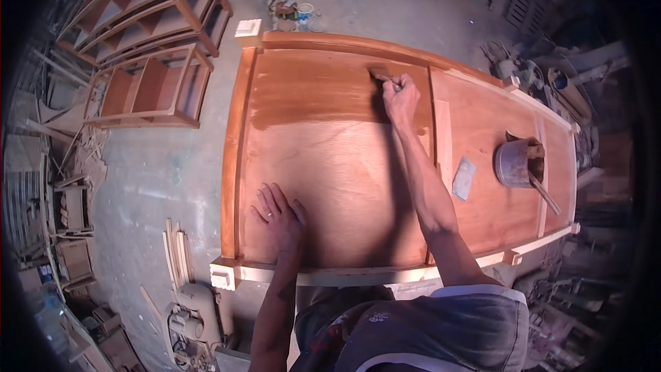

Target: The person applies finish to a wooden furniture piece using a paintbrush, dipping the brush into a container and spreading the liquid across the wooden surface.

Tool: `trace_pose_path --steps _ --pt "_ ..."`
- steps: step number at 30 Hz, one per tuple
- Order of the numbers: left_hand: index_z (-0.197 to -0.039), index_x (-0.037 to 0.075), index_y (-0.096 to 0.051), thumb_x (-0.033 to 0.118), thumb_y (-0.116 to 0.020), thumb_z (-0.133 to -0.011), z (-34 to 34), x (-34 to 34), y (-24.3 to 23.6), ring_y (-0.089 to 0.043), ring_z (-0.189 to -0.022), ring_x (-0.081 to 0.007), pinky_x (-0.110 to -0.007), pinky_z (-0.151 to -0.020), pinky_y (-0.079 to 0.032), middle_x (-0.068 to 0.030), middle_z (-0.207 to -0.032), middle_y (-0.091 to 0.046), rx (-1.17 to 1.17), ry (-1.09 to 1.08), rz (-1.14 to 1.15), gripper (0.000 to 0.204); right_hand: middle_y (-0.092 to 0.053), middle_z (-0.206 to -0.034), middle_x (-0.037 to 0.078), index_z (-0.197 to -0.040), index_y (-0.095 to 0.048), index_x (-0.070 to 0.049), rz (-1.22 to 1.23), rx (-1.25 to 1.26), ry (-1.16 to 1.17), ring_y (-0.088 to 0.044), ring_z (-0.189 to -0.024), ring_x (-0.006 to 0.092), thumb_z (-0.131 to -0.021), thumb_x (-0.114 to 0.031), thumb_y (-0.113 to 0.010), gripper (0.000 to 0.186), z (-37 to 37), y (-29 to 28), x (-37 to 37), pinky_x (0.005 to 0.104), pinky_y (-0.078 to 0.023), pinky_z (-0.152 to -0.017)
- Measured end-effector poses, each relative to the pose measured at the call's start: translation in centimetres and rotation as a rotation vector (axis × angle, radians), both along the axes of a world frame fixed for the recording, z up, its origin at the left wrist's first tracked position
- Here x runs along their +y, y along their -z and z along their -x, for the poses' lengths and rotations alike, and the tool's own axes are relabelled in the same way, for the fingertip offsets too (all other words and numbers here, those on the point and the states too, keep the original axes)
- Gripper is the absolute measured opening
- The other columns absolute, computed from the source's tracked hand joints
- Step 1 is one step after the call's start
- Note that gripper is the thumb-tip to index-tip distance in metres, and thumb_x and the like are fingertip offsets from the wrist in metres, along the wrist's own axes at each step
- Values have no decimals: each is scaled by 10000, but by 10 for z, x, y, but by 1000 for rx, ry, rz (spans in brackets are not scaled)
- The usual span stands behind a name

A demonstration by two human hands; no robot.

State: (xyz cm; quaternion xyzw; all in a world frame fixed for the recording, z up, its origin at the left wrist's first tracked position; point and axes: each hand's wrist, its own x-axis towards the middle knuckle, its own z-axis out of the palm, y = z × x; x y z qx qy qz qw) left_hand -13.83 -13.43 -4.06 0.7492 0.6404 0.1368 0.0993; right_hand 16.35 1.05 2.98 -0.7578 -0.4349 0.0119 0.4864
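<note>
My right hand [401,98] is closed around the handle of a paintbrush [379,73], its bristles against the far part of a wooden panel [330,179]. That far part is wet-looking and darker brown, while the nearer part is pale bare wood. My left hand [279,215] rests flat on the pale wood near the left front corner, fingers spread, a ring on one finger. A raised wooden frame [237,131] borders the panel. On the frame's right section stand a purplish-grey pot [513,165] with a stick [545,194] leaning at it and a grey flat block [464,178].
Wooden shelf frames [148,89] stand on the floor at the far left. Cans and containers [296,15] sit beyond the panel. Timber strips [177,255] and a motor-like machine [189,324] are at the near left. Pale square blocks [248,28] cap the frame's left corners.
</note>
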Motion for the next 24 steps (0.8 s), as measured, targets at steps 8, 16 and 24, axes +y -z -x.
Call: trace_pose_path --steps 8,16,24 --pt "-1460 -21 -373 302 -502 -895 -1 12 2 -297 -1433 -379 -602 -1147 -188 -230 -1531 -344 22 8 -90 663 -624 -653 105 -750 -616 -7 -41 -6 -345 -536 -558 234 -766 -145 -645 142 81 5 121 353 -468 -566" --pt "-1462 -24 -369 309 -522 -882 10 13 4 -258 -1454 -369 -603 -1160 -160 -228 -1551 -311 -9 -2 -99 686 -614 -658 36 -768 -631 -14 54 140 -653 -490 -567 144 -769 -141 -654 129 95 2 148 288 -448 -564" --pt "-1453 -19 -389 317 -531 -876 4 13 -2 -280 -1445 -366 -595 -1160 -180 -227 -1541 -327 16 -6 -131 683 -612 -651 72 -786 -626 0 -16 2 -545 -503 -562 182 -791 -134 -646 135 107 -2 156 315 -461 -589"
